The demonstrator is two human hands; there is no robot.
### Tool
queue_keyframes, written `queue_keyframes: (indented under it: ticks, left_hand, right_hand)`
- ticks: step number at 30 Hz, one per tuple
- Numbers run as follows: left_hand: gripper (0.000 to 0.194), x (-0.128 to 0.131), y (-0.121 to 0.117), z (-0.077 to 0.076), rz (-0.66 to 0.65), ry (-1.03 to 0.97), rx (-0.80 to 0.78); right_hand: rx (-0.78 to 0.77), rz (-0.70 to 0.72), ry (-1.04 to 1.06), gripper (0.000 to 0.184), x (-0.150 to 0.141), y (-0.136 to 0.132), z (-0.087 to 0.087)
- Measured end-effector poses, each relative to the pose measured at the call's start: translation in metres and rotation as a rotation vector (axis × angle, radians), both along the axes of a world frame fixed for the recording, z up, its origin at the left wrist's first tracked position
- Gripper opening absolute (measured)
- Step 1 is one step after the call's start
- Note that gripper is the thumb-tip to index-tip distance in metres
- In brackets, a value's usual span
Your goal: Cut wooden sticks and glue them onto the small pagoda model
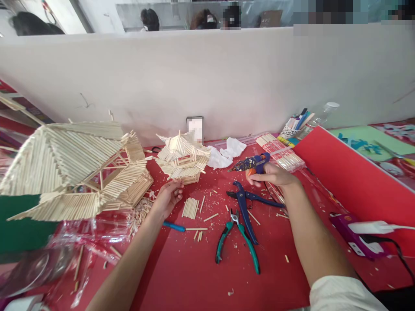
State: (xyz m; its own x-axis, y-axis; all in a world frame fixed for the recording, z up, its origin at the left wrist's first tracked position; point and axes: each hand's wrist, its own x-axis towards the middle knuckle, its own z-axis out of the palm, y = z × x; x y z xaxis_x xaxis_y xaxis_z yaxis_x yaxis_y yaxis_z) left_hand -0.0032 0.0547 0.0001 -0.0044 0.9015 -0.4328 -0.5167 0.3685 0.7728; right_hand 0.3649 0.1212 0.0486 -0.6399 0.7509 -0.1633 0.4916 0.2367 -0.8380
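My right hand (pixel 270 175) is wrapped round the handle of a blue hot glue gun (pixel 262 160) with an orange trigger. Its stained nozzle points left, above the table. At the lower front corner of a small pagoda model (pixel 181 157) built of wooden sticks, my left hand (pixel 168 196) has its fingers curled and pinched on the base. Just right of that hand lies a row of short sticks (pixel 190 208) side by side. A blue-handled cutter (pixel 244 203) and green-handled pliers (pixel 236 233) lie open on the red table between my arms.
A larger stick house (pixel 74 160) stands at left, beside crumpled clear plastic (pixel 94 235). Behind are white tissue (pixel 227 153), packed sticks (pixel 280 151) and a pen holder (pixel 293 125). A red board (pixel 353 177) and purple power strip (pixel 359 237) are at right. A pale partition (pixel 207 73) rises behind.
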Motion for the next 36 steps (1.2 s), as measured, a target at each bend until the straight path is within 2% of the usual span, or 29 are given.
queue_keyframes:
  ticks: [3,8,12,15,17,22,26,29,36]
  left_hand:
    - [0.025,-0.001,-0.001,-0.001,-0.007,-0.004,0.009]
    - [0.026,-0.001,-0.001,-0.004,-0.016,-0.01,0.021]
    - [0.026,0.0,-0.001,-0.004,-0.01,-0.011,0.012]
    - [0.027,0.0,-0.001,-0.003,-0.004,-0.011,0.011]
    - [0.029,0.0,-0.002,-0.003,-0.002,-0.008,0.012]
    - [0.038,0.001,-0.004,-0.005,-0.012,0.03,0.024]
    - [0.047,0.002,-0.006,-0.006,-0.018,0.079,0.027]
    - [0.05,0.002,-0.007,-0.005,-0.023,0.103,0.025]
    - [0.05,0.002,-0.007,-0.005,-0.052,0.15,0.038]
  right_hand:
    - [0.015,0.017,-0.095,0.05,-0.006,-0.004,0.004]
    - [0.162,-0.023,-0.324,0.045,-0.036,-0.017,0.019]
    - [0.325,0.104,-0.283,0.046,-0.067,-0.024,0.021]
    - [0.499,0.172,-0.234,0.046,-0.083,-0.028,0.017]
    - [0.564,0.194,-0.231,0.045,-0.09,-0.03,0.013]
    - [0.685,0.115,-0.145,0.041,-0.1,-0.03,-0.006]
    - [0.87,0.093,-0.044,0.038,-0.112,-0.027,-0.023]
    - [0.976,0.07,-0.05,0.037,-0.121,-0.026,-0.029]
    - [0.995,0.048,-0.085,0.039,-0.135,-0.021,-0.031]
